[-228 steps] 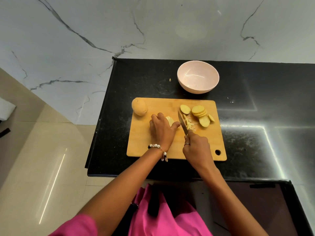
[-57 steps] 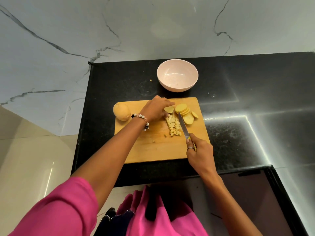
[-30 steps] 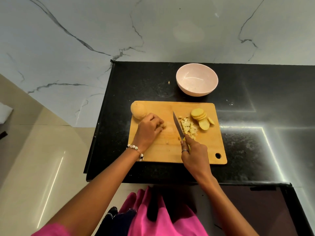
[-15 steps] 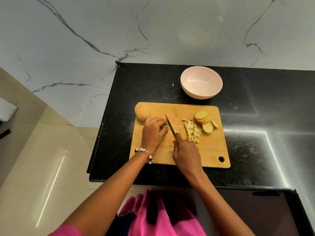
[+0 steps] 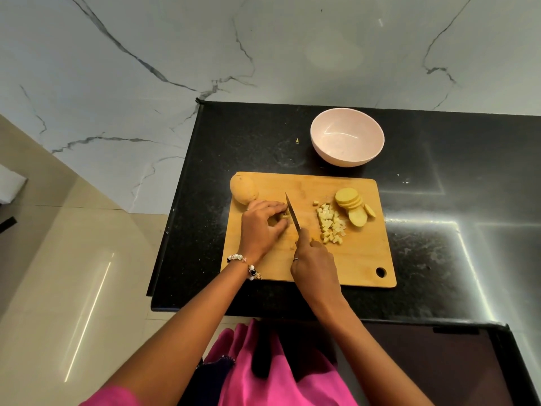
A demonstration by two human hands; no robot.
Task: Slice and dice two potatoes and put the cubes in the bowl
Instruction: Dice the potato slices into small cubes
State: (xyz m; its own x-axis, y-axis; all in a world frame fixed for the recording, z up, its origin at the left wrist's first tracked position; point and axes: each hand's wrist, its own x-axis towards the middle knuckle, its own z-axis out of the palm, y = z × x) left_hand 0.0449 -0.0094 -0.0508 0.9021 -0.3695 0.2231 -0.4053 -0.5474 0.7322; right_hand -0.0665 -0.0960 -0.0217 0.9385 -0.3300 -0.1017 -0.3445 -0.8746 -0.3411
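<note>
1. Left hand had fetched a slice from the stack and now pinched it, fingers curled, on the board, just right of the whole potato.
2. Right hand gripped the knife, shifted left from the cubes; blade set against the held slice.
3. Bowl on desk behind the board, no cubes in it.
4. Judged: dicing of a fresh slice starting; first potato partly diced, second untouched.
</note>
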